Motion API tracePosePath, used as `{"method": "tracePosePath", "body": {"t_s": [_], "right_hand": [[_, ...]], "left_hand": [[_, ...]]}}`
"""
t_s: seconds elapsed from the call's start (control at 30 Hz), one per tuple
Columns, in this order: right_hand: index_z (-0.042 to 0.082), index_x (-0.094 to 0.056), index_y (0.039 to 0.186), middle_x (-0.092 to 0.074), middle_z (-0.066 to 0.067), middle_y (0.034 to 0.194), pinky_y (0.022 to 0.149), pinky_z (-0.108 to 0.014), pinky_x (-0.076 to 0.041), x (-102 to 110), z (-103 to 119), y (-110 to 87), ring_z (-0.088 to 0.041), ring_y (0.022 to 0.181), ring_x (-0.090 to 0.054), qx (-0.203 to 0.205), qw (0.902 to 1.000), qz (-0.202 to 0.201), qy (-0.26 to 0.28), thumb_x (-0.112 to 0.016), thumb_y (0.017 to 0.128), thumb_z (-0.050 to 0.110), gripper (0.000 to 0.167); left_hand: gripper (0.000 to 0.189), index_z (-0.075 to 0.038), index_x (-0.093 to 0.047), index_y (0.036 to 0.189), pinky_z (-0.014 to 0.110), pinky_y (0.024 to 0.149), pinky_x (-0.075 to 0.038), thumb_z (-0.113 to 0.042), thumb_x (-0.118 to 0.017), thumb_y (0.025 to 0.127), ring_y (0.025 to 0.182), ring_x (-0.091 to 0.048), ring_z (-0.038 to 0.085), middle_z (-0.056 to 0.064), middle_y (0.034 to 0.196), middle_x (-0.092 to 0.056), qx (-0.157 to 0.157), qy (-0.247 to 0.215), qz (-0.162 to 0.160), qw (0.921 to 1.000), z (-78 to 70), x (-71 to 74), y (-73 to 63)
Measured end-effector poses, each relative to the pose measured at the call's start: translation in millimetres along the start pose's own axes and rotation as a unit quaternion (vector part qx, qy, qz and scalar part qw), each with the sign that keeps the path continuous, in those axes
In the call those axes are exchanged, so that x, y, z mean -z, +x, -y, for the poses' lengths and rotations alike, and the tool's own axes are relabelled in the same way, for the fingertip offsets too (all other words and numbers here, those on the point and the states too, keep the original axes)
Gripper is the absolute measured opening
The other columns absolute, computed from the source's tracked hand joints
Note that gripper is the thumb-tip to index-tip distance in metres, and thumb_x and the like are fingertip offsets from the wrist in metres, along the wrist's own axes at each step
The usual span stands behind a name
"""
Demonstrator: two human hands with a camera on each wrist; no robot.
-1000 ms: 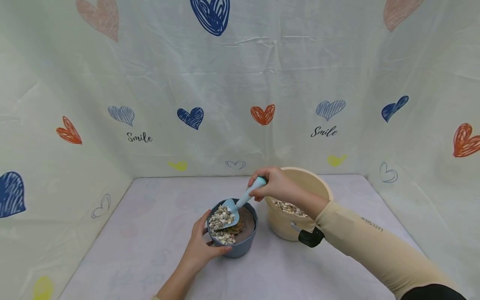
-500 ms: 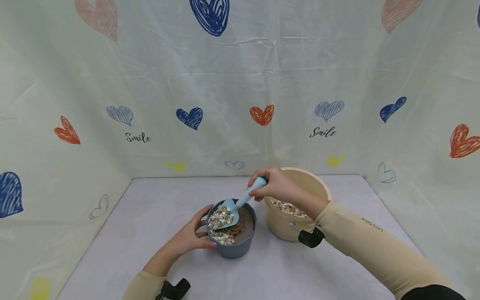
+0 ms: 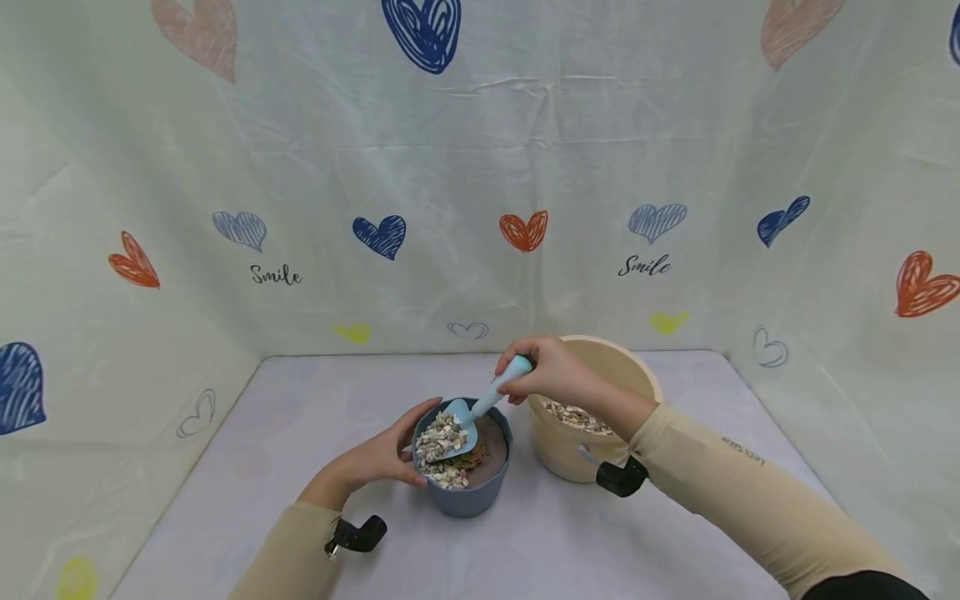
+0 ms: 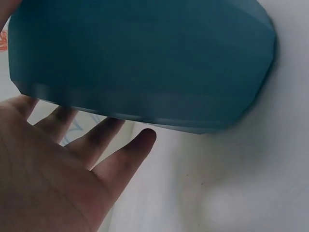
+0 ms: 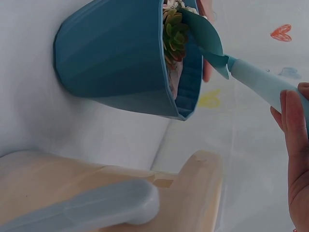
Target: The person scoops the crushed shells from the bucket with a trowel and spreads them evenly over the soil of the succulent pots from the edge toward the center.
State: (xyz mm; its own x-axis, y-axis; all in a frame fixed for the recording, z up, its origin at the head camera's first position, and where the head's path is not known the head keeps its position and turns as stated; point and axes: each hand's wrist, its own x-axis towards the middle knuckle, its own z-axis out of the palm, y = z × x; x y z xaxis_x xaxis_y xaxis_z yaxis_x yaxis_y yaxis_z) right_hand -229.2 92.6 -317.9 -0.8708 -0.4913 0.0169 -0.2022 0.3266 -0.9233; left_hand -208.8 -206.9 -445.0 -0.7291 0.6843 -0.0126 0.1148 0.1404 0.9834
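A blue flowerpot (image 3: pixel 467 500) stands on the table, partly seen in both wrist views. It holds a small succulent (image 5: pixel 174 36), with pale gravel (image 3: pixel 441 440) heaped on its left and a brown surface on its right. My left hand (image 3: pixel 378 461) holds the pot's left side, thumb near the front and fingers toward the back; the left wrist view shows spread fingers along the wall. My right hand (image 3: pixel 546 367) grips the handle of a light-blue scoop (image 3: pixel 491 394) from above. The scoop's blade lies inside the pot, against the gravel.
A cream bucket (image 3: pixel 567 454) with similar gravel stands just right of the flowerpot, beneath the right forearm. Its grey handle (image 5: pixel 96 205) appears in the right wrist view. Patterned white sheeting (image 3: pixel 450 167) rises behind and beside the white table (image 3: pixel 360 550).
My left hand has shifted its hold from the pot's front left to its left side, and the forearm has swung left. My right hand and the scoop stay nearly still.
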Motion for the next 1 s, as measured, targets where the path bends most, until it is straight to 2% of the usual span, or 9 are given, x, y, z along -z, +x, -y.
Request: {"method": "tracePosePath", "body": {"t_s": [0.1, 0.2, 0.3, 0.6, 0.83, 1.0], "right_hand": [[0.000, -0.069, 0.094, -0.068, -0.014, 0.083, 0.067, -0.038, -0.059, 0, 0, -0.1, -0.025, 0.070, -0.070, 0.000, 1.0000, 0.000, -0.001, -0.076, 0.081, 0.000, 0.015], [0.000, -0.069, 0.094, -0.068, -0.013, 0.083, 0.067, -0.038, -0.059, 0, -1, -0.1, -0.025, 0.070, -0.070, 0.000, 1.0000, 0.001, -0.001, -0.076, 0.081, 0.001, 0.015], [0.000, -0.069, 0.094, -0.067, -0.014, 0.083, 0.067, -0.038, -0.059, 0, -1, -0.1, -0.025, 0.070, -0.070, 0.001, 1.0000, 0.000, 0.001, -0.076, 0.081, 0.000, 0.015], [-0.001, -0.069, 0.094, -0.068, -0.014, 0.082, 0.066, -0.039, -0.059, 1, -2, -1.0, -0.026, 0.069, -0.070, 0.006, 1.0000, 0.001, 0.006, -0.076, 0.081, -0.001, 0.015], [-0.002, -0.068, 0.094, -0.067, -0.013, 0.079, 0.064, -0.038, -0.059, 0, -2, -1.6, -0.024, 0.067, -0.069, 0.023, 0.9997, 0.001, 0.000, -0.075, 0.081, -0.002, 0.015], [0.000, -0.068, 0.095, -0.067, -0.013, 0.080, 0.065, -0.039, -0.059, 0, 1, -2.3, -0.025, 0.068, -0.070, 0.020, 0.9998, 0.004, -0.006, -0.075, 0.081, -0.001, 0.016]], "left_hand": [[0.114, -0.018, -0.010, 0.158, 0.046, 0.105, -0.037, -0.011, -0.086, 0.073, 0.141, -0.020, 0.039, 0.018, 0.158, -0.013, -0.001, -0.006, 0.009, 0.9999, -0.2, 1.5, 2.1], [0.114, -0.018, -0.011, 0.157, 0.040, 0.103, -0.040, -0.012, -0.086, 0.072, 0.141, -0.021, 0.037, 0.017, 0.157, -0.014, 0.001, -0.007, 0.009, 0.9999, -1.6, 1.9, 2.2], [0.114, -0.019, -0.013, 0.157, 0.041, 0.103, -0.039, -0.013, -0.087, 0.071, 0.141, -0.022, 0.035, 0.015, 0.157, -0.016, 0.007, -0.010, 0.003, 0.9999, -3.7, 1.3, 1.9], [0.112, -0.017, -0.018, 0.157, 0.043, 0.103, -0.040, -0.008, -0.087, 0.069, 0.140, -0.023, 0.036, 0.015, 0.157, -0.017, 0.001, -0.001, -0.017, 0.9998, -4.9, -3.1, 0.9], [0.113, -0.015, -0.017, 0.157, 0.044, 0.104, -0.040, -0.020, -0.090, 0.070, 0.141, -0.022, 0.038, 0.016, 0.158, -0.014, -0.005, -0.002, -0.032, 0.9995, -4.1, -8.3, -1.5], [0.114, -0.015, -0.017, 0.157, 0.046, 0.103, -0.040, -0.019, -0.090, 0.069, 0.140, -0.023, 0.040, 0.017, 0.158, -0.016, 0.002, 0.000, -0.046, 0.9989, -4.7, -12.7, -3.1]]}}
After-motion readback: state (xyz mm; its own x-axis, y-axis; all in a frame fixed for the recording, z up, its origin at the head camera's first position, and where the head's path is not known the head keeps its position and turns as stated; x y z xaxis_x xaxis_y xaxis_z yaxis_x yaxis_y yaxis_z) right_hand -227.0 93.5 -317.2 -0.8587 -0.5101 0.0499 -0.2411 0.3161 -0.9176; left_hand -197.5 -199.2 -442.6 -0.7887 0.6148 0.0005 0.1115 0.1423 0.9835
